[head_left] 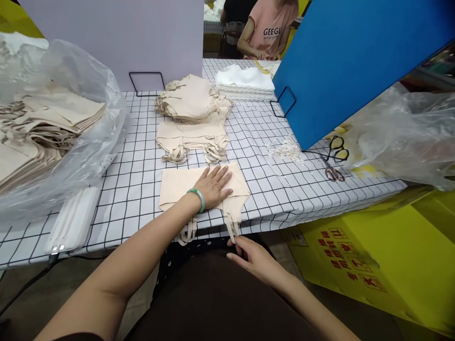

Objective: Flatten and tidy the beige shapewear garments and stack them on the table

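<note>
A beige strapped top (177, 184) lies flat near the table's front edge, its straps hanging toward me. My left hand (213, 186), with a green bangle on the wrist, rests flat on the fabric, fingers spread. At the table edge my right hand (250, 253) pinches the end of the right-hand shoulder strap (229, 226). The other strap (188, 232) dangles loose over the edge. Just beyond the top lies a pile of similar beige garments (192, 132), with straps bunched at its near side.
A clear plastic bag (117, 94) of beige garments stands left, beside a white power bank (73, 220) with a cable. Scissors (334, 156) and small white scraps (287, 150) lie right. Blue panel (341, 61), white cloth stack (245, 83) and a co-worker (268, 28) are behind.
</note>
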`<state>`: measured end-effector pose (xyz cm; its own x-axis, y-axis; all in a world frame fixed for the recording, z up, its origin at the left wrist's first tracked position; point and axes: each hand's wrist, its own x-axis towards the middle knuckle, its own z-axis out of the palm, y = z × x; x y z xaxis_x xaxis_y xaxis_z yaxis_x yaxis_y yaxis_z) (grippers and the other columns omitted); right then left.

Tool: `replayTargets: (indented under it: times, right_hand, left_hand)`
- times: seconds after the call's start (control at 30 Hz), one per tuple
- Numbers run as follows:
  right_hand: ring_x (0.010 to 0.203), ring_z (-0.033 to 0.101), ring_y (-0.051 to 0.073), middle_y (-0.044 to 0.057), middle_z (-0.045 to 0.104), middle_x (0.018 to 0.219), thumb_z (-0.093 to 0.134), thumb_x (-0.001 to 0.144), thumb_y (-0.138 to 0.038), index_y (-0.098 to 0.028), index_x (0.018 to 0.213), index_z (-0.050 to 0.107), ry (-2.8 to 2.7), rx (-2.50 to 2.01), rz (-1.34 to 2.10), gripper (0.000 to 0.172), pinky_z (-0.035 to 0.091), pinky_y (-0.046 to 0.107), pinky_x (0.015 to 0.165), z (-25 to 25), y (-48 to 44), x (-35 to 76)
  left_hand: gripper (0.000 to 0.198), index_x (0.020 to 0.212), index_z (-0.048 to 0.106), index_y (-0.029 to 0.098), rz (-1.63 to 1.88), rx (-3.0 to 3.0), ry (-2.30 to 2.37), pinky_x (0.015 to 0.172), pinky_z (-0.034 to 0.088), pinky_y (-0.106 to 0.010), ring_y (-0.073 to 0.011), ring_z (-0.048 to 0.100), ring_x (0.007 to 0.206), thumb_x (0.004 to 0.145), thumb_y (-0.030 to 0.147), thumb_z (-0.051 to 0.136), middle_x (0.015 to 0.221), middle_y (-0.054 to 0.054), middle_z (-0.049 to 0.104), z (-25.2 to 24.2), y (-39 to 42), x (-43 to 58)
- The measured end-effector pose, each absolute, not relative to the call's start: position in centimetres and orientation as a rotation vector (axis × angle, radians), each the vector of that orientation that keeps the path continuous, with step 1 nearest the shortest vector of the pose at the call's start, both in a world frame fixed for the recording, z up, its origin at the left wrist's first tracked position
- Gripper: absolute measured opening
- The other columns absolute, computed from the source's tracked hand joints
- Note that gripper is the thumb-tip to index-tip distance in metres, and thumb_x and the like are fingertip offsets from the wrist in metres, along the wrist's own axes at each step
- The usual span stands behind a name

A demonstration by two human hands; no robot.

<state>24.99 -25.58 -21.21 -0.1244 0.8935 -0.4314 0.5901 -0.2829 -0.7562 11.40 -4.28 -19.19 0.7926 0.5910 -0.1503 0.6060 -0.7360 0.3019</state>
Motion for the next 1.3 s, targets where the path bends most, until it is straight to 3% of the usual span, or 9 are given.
replayTargets:
  times: [0.1, 0.2, 0.33, 0.47, 0.57, 0.7, 0.87, 1.17, 1.3]
  right_hand:
    - [0.070, 0.059, 0.015, 0.002, 0.067, 0.088, 0.060, 0.090, -0.043, -0.024, 0.130, 0.061, -1.461, -1.705, 1.504, 0.045, 0.052, 0.030, 0.070, -20.1, -26.9, 26.1]
    - [0.067, 0.063, 0.017, 0.004, 0.070, 0.086, 0.050, 0.097, -0.049, -0.022, 0.139, 0.056, -1.267, -1.794, 1.136, 0.050, 0.055, 0.033, 0.070, -19.2, -26.4, 27.2]
    - [0.122, 0.060, 0.029, 0.011, 0.067, 0.128, 0.044, 0.100, -0.048, -0.026, 0.135, 0.061, -1.632, -1.733, 0.357, 0.045, 0.046, 0.050, 0.106, -19.6, -20.6, 27.8]
    - [0.146, 0.038, 0.030, 0.008, 0.044, 0.157, 0.041, 0.099, -0.054, -0.028, 0.153, 0.041, -2.139, -1.626, 0.252, 0.059, 0.032, 0.059, 0.117, -20.8, -14.9, 28.0]
    - [0.140, 0.047, 0.030, 0.008, 0.055, 0.148, 0.042, 0.100, -0.050, -0.028, 0.147, 0.048, -2.215, -1.598, 0.291, 0.052, 0.036, 0.059, 0.114, -20.6, -12.6, 28.9]
    - [0.108, 0.065, 0.026, 0.010, 0.072, 0.110, 0.042, 0.099, -0.041, -0.022, 0.110, 0.066, -1.926, -1.550, 0.302, 0.032, 0.047, 0.047, 0.099, -17.9, -5.7, 29.3]
    - [0.079, 0.059, 0.021, 0.008, 0.066, 0.088, 0.049, 0.086, -0.038, -0.021, 0.086, 0.059, -1.560, -1.717, 0.328, 0.020, 0.047, 0.037, 0.075, -17.0, 9.5, 28.6]
    - [0.094, 0.053, 0.025, 0.007, 0.061, 0.094, 0.055, 0.076, -0.022, -0.023, 0.077, 0.053, -1.587, -1.754, 0.191, 0.003, 0.041, 0.041, 0.089, -18.8, 16.0, 29.2]
    - [0.090, 0.057, 0.022, 0.005, 0.061, 0.090, 0.050, 0.087, -0.023, -0.024, 0.085, 0.054, -1.791, -1.370, 0.127, 0.004, 0.047, 0.038, 0.086, -16.5, 14.2, 28.4]
  left_hand:
    - [0.067, 0.159, 0.026, 0.021, -0.065, 2.639, 0.911, 0.126, 0.007, -0.054, -0.0287, 0.007, 0.156, 0.101, 0.054, 0.031, 0.168, -0.007, 0.013, -18.8, -4.3, 11.3]
    - [0.063, 0.156, 0.034, 0.019, 0.016, 2.637, 0.891, 0.125, 0.013, -0.055, -0.0286, 0.014, 0.155, 0.102, 0.052, 0.032, 0.166, -0.009, 0.024, -17.7, -4.6, 10.1]
    - [0.055, 0.151, 0.042, 0.019, 0.216, 2.650, 1.125, 0.125, 0.017, -0.054, -0.0273, 0.020, 0.154, 0.104, 0.046, 0.031, 0.162, -0.009, 0.034, -16.9, -5.7, 6.3]
    - [0.061, 0.153, 0.039, 0.020, 0.127, 2.525, 1.381, 0.122, 0.023, -0.059, -0.0335, 0.023, 0.152, 0.100, 0.050, 0.043, 0.163, -0.012, 0.030, -18.2, -6.7, 1.8]
    - [0.056, 0.148, 0.046, 0.023, 0.371, 2.493, 1.373, 0.120, 0.032, -0.054, -0.0289, 0.035, 0.148, 0.099, 0.050, 0.044, 0.158, -0.010, 0.041, -18.8, -4.5, -0.1]
    - [0.037, 0.125, 0.065, 0.018, 0.812, 2.295, 1.707, 0.113, 0.044, -0.049, -0.0293, 0.056, 0.130, 0.094, 0.035, 0.053, 0.134, -0.015, 0.064, -17.5, 4.4, -0.6]
    - [0.031, 0.115, 0.066, 0.014, 0.791, 2.114, 1.980, 0.105, 0.048, -0.052, -0.0341, 0.060, 0.118, 0.089, 0.024, 0.055, 0.119, -0.018, 0.067, -16.3, 14.6, 0.8]
    - [0.017, 0.104, 0.066, 0.015, 0.876, 2.391, 1.346, 0.092, 0.053, -0.038, -0.0231, 0.064, 0.100, 0.092, 0.022, 0.056, 0.103, -0.010, 0.069, -13.4, 16.2, 7.0]
    - [0.044, 0.128, 0.057, 0.019, 0.847, 2.512, 1.043, 0.106, 0.044, -0.041, -0.0241, 0.053, 0.123, 0.084, 0.015, 0.061, 0.125, -0.009, 0.065, -10.6, 17.8, 9.3]
